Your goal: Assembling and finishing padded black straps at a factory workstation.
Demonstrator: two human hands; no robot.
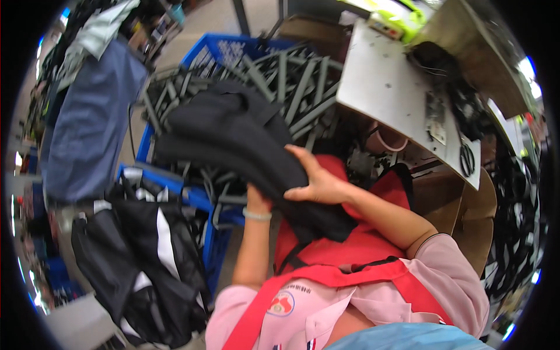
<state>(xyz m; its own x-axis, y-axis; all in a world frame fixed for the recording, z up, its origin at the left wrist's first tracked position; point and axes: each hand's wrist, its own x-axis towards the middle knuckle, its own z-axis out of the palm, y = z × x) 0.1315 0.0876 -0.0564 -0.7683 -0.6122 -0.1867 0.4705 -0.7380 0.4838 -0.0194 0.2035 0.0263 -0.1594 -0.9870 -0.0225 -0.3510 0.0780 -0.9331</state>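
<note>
Now | blk cloth [251,151] | matte, folded, layered | R hand [319,182] on top

Black cloth [233,131], grey strips [282,79], blue crate [233,49], white tabletop [379,81], red apron [350,256], pink shirt [449,271], pale bracelet [257,216], black-and-white garments [111,248], dusty blue sheet [93,128]

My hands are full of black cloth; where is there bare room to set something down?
Mostly bare: the white tabletop, between its left edge and the black bundle and scissors on its right, though small dark specks dot it. Crowded: the blue crate beyond the black cloth, heaped with grey strips; and lower left, piled dark garments.
</note>
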